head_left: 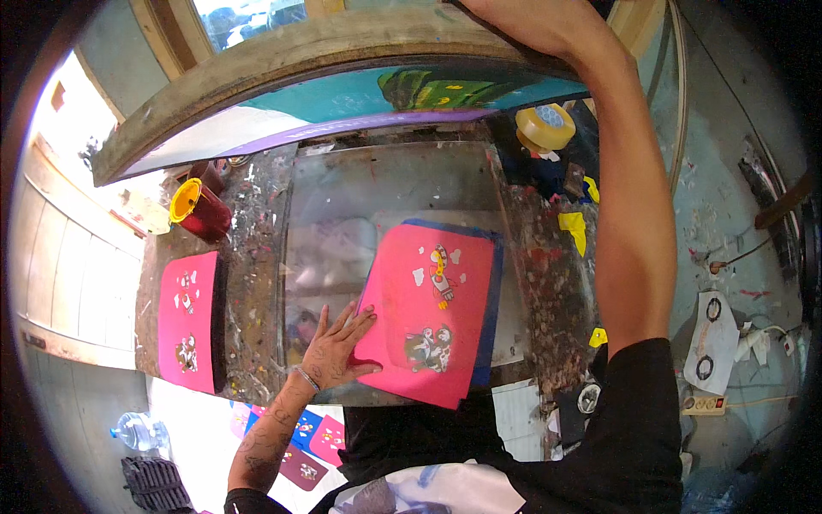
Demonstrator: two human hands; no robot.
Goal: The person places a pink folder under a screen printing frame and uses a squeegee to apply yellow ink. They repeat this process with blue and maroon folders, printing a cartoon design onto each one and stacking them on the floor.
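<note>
My left hand [340,346] lies with fingers spread at the left edge of a pink sheet [402,291] printed with a rocket, clouds and a cartoon animal figure. That sheet sits slightly turned over a blue one [491,300] on a glass-like board [330,184]. At the top, my right hand [535,19] grips the wooden edge of a raised screen printing frame [282,64], holding it tilted up; its fingertips are hidden. Painted teal, white and purple areas with a green patch show on the frame's underside.
On the left stand a pink printed stack [188,321] and a dark red pot with a yellow rim [204,212]. A clear tape roll [545,128] and yellow scraps [573,230] lie right. Below are printed sheets [304,471], a water bottle [141,432] and a power strip [704,405].
</note>
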